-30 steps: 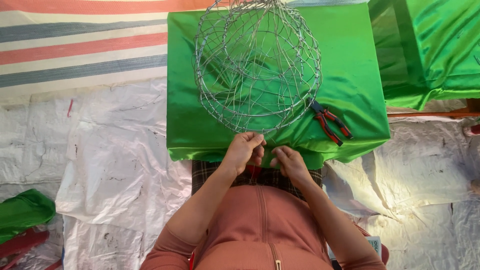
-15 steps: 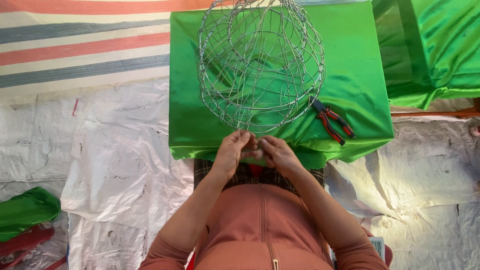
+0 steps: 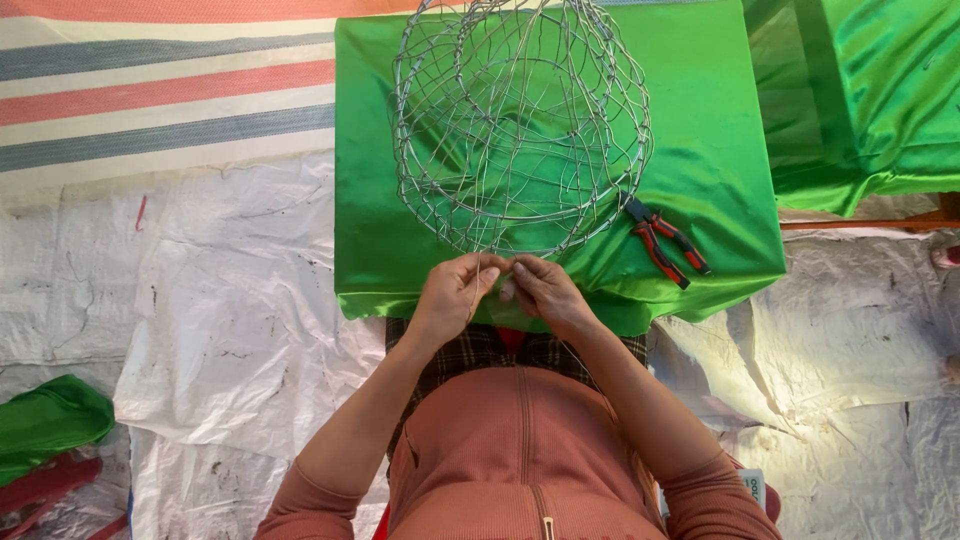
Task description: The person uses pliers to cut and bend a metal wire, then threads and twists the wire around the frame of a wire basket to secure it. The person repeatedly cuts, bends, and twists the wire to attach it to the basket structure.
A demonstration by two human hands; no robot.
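A round cage of silver wire mesh [image 3: 520,120] rests on a table draped in shiny green cloth [image 3: 720,160]. At the cage's near rim my left hand [image 3: 455,295] and my right hand [image 3: 540,290] meet, fingertips pinched together on a thin wire of the rim. Both hands sit over the front edge of the green cloth. To the right of the cage, a pair of pliers with red and black handles [image 3: 665,240] lies on the cloth, untouched.
A second green-draped surface [image 3: 860,100] stands at the upper right. White plastic sheeting [image 3: 230,300] covers the floor, with a striped mat [image 3: 160,90] beyond it. Folded green cloth [image 3: 50,425] and a red object lie at the lower left.
My hands have come together and lifted slightly from below the cloth's front edge up to the cage's near rim. The cage and pliers have stayed put.
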